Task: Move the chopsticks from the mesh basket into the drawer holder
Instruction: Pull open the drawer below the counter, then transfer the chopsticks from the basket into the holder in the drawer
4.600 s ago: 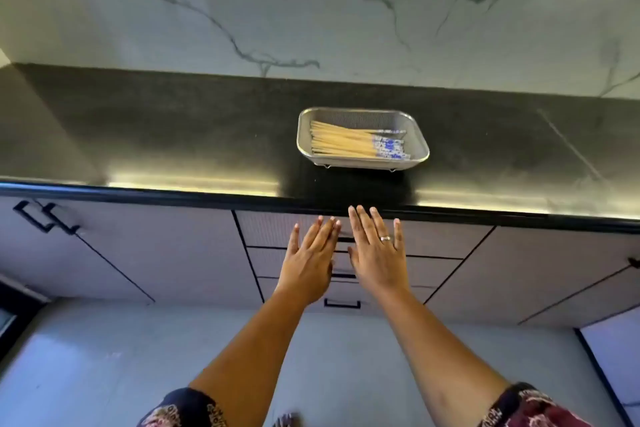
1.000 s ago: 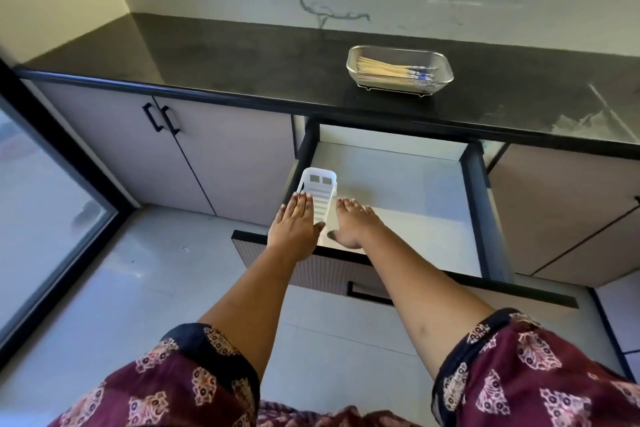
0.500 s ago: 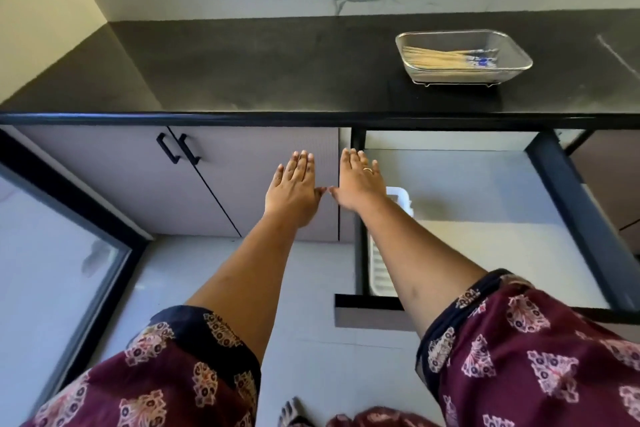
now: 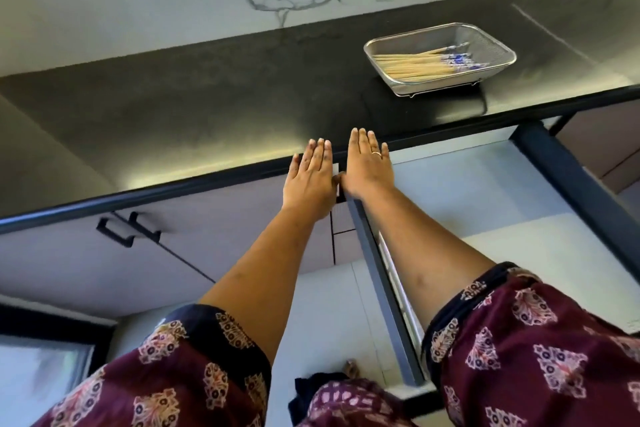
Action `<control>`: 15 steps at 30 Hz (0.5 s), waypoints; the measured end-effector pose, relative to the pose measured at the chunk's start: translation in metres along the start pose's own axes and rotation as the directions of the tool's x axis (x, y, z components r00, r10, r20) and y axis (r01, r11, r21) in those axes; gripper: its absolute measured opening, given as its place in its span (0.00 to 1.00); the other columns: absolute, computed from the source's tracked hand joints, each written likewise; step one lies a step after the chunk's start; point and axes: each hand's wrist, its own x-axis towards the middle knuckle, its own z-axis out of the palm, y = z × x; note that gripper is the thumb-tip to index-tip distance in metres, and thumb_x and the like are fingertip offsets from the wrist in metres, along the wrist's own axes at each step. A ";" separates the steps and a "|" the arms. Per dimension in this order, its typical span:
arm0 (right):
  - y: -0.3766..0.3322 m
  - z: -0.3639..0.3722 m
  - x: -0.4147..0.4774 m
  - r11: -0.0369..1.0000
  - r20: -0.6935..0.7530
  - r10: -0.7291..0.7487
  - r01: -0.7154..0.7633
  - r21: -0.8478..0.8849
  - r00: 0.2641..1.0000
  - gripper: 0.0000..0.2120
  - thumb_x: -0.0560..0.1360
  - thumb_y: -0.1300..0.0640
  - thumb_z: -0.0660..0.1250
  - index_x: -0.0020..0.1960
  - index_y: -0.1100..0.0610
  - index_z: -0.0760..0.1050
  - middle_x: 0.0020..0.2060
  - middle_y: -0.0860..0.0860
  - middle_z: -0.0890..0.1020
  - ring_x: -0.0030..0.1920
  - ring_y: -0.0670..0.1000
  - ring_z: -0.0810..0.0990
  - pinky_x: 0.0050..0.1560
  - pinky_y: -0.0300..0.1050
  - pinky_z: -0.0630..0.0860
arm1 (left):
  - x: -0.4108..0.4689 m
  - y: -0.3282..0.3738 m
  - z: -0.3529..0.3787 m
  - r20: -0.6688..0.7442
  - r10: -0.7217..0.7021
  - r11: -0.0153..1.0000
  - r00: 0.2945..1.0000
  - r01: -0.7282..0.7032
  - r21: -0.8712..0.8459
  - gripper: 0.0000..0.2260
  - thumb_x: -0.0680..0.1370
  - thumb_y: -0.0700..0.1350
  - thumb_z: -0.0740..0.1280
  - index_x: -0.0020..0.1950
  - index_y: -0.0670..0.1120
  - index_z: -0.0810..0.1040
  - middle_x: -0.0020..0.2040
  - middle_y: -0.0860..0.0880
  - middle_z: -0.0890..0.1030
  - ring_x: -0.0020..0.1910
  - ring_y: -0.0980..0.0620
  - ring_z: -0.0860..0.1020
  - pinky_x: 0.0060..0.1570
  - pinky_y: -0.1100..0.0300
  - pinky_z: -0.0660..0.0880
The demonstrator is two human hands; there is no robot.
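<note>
Hands first: on my feed the left hand (image 4: pixel 310 180) and the right hand (image 4: pixel 367 170) reach forward side by side, palms down. All the fingers are straight and close together, and neither hand has hold of anything. The thumbs meet or nearly meet between them. The fingertips overlap the front edge of the matte black stone countertop (image 4: pixel 207 97); I cannot tell whether they touch it. A thin ring (image 4: pixel 376 153) sits on the right hand.

The pale wooden chopsticks with blue-patterned ends (image 4: pixel 415 64) lie bundled in the rectangular steel mesh basket (image 4: pixel 436 28). It stands on the countertop, well apart from both hands, up and to the right.

Below the counter the wide drawer with dark side walls (image 4: pixel 581 191) is pulled open, its pale floor showing. The white slatted plastic holder (image 4: pixel 391 274) lies inside against the left wall, mostly hidden by the right forearm.

Black bar handles (image 4: pixel 128 229) show on the grey cabinet doors at left.
</note>
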 end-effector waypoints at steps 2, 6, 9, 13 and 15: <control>0.009 -0.006 0.022 0.999 -0.037 0.041 -0.041 0.003 0.998 0.42 0.77 0.51 0.64 0.78 0.60 0.40 0.78 0.56 0.46 0.78 0.54 0.43 0.77 0.53 0.42 | 0.026 0.008 -0.005 0.013 0.023 1.000 1.000 -0.023 -0.017 0.27 0.83 0.51 0.45 0.77 0.43 0.38 0.79 0.47 0.40 0.77 0.50 0.37 0.75 0.51 0.38; 0.032 -0.025 0.062 0.989 -0.066 0.147 -0.147 0.000 0.987 0.42 0.77 0.52 0.64 0.78 0.60 0.39 0.78 0.56 0.46 0.78 0.54 0.43 0.77 0.53 0.43 | 0.081 0.015 -0.019 -0.018 0.077 0.996 0.997 -0.077 -0.042 0.27 0.83 0.50 0.48 0.78 0.44 0.40 0.79 0.48 0.42 0.78 0.51 0.39 0.75 0.51 0.39; 0.037 -0.035 0.086 0.987 -0.133 0.159 -0.160 -0.001 0.978 0.40 0.78 0.51 0.62 0.78 0.60 0.40 0.78 0.57 0.46 0.78 0.54 0.43 0.77 0.53 0.44 | 0.118 0.027 -0.026 -0.047 0.066 0.985 0.997 -0.072 -0.157 0.27 0.83 0.48 0.49 0.78 0.44 0.42 0.80 0.48 0.44 0.78 0.51 0.40 0.75 0.50 0.40; 0.041 -0.039 0.104 0.980 -0.188 0.189 -0.196 -0.023 0.964 0.35 0.81 0.53 0.56 0.78 0.61 0.39 0.78 0.57 0.46 0.78 0.54 0.44 0.76 0.52 0.44 | 0.151 0.054 -0.038 -0.054 -0.011 0.942 0.998 -0.008 -0.336 0.26 0.83 0.46 0.49 0.78 0.44 0.42 0.80 0.48 0.44 0.78 0.50 0.39 0.76 0.50 0.40; 0.051 -0.039 0.110 0.973 -0.202 0.209 -0.223 -0.050 0.957 0.37 0.80 0.50 0.58 0.78 0.60 0.38 0.78 0.57 0.45 0.78 0.55 0.43 0.76 0.52 0.43 | 0.172 0.067 -0.045 -0.096 0.028 0.932 0.995 -0.060 -0.357 0.26 0.83 0.47 0.49 0.78 0.44 0.43 0.80 0.48 0.45 0.78 0.50 0.40 0.75 0.50 0.40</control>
